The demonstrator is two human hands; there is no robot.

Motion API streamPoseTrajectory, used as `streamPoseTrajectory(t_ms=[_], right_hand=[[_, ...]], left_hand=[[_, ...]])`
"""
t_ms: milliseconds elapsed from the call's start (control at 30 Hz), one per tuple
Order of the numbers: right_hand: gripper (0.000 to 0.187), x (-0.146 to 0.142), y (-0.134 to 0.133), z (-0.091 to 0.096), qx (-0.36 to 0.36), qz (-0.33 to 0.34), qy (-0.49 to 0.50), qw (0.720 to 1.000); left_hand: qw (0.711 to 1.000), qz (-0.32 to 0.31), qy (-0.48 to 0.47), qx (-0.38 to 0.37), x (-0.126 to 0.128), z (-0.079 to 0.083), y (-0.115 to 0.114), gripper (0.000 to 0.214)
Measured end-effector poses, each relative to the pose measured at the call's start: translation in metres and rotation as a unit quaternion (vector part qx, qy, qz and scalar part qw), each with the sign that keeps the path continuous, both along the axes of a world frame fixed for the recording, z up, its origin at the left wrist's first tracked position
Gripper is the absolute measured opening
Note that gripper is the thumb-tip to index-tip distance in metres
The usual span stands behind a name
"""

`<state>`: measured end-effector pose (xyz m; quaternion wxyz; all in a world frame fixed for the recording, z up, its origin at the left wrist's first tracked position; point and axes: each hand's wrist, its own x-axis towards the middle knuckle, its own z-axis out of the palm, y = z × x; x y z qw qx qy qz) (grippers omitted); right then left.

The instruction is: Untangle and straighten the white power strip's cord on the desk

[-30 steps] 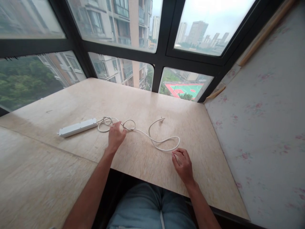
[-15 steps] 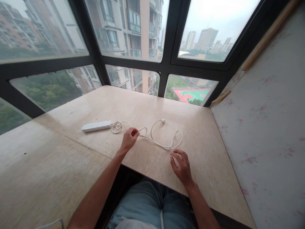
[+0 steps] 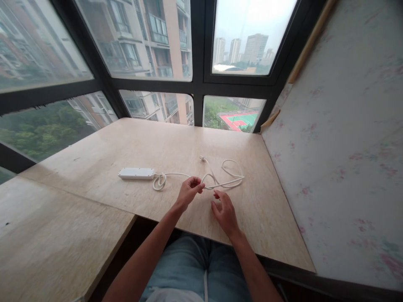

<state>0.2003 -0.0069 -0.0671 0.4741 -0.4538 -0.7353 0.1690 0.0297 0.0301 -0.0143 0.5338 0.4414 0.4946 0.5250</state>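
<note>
A white power strip (image 3: 136, 173) lies on the beige tabletop, its white cord (image 3: 176, 174) running right from a small knotted coil (image 3: 159, 181) beside it. My left hand (image 3: 189, 191) pinches the cord near its middle. Just to the right, my right hand (image 3: 224, 208) is held with thumb and fingers apart, close below the cord but with nothing in it. Beyond both hands the cord makes loose loops, and its plug (image 3: 202, 158) rests on the table with the pins pointing left.
The tabletop (image 3: 170, 147) meets dark-framed windows (image 3: 197, 88) at the back and a flowered wall (image 3: 327, 167) on the right. Its front edge runs just ahead of my lap (image 3: 195, 268). A lower-left table section (image 3: 63, 235) adjoins it.
My left hand has moved right along with the pinched cord, and my right hand has come nearer to it. The cord's loops and plug have shifted. The camera view has turned right.
</note>
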Motion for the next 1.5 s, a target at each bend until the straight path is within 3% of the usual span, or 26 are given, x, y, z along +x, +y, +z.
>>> streamPoseTrajectory(t_ms=[167, 367, 567, 733, 833, 1000, 1200, 1333, 1500], right_hand=[[0.047, 0.004, 0.009, -0.005, -0.120, -0.056, 0.126, 0.983], [0.059, 0.025, 0.028, 0.002, -0.147, -0.106, 0.334, 0.925], [0.048, 0.051, 0.052, 0.028, -0.188, -0.033, 0.385, 0.903], [0.041, 0.049, 0.066, 0.044, -0.194, 0.006, 0.391, 0.900], [0.038, 0.044, 0.074, 0.049, -0.201, -0.015, 0.381, 0.903], [0.039, 0.037, 0.086, 0.048, -0.215, -0.040, 0.379, 0.899], [0.033, 0.038, 0.092, 0.046, -0.223, -0.069, 0.393, 0.890], [0.026, 0.043, 0.090, 0.039, -0.279, -0.041, 0.373, 0.884], [0.028, 0.041, 0.081, 0.024, -0.321, 0.017, 0.375, 0.869]], left_hand=[[0.997, -0.062, -0.048, -0.026, 0.017, -0.005, -0.002, 0.036], [0.990, -0.120, -0.068, -0.013, 0.014, -0.014, 0.008, 0.033], [0.977, -0.131, -0.160, -0.046, 0.014, -0.018, 0.022, 0.032], [0.974, -0.121, -0.183, -0.058, 0.019, -0.016, 0.031, 0.045], [0.987, -0.110, -0.111, -0.036, 0.022, -0.016, 0.032, 0.050], [0.991, -0.050, 0.121, 0.014, 0.026, -0.014, 0.034, 0.043], [0.992, -0.084, 0.086, 0.045, 0.016, -0.002, 0.033, 0.044], [0.965, -0.088, 0.205, 0.134, 0.010, 0.005, 0.026, 0.054], [0.937, -0.026, 0.277, 0.213, 0.015, 0.013, 0.021, 0.039]])
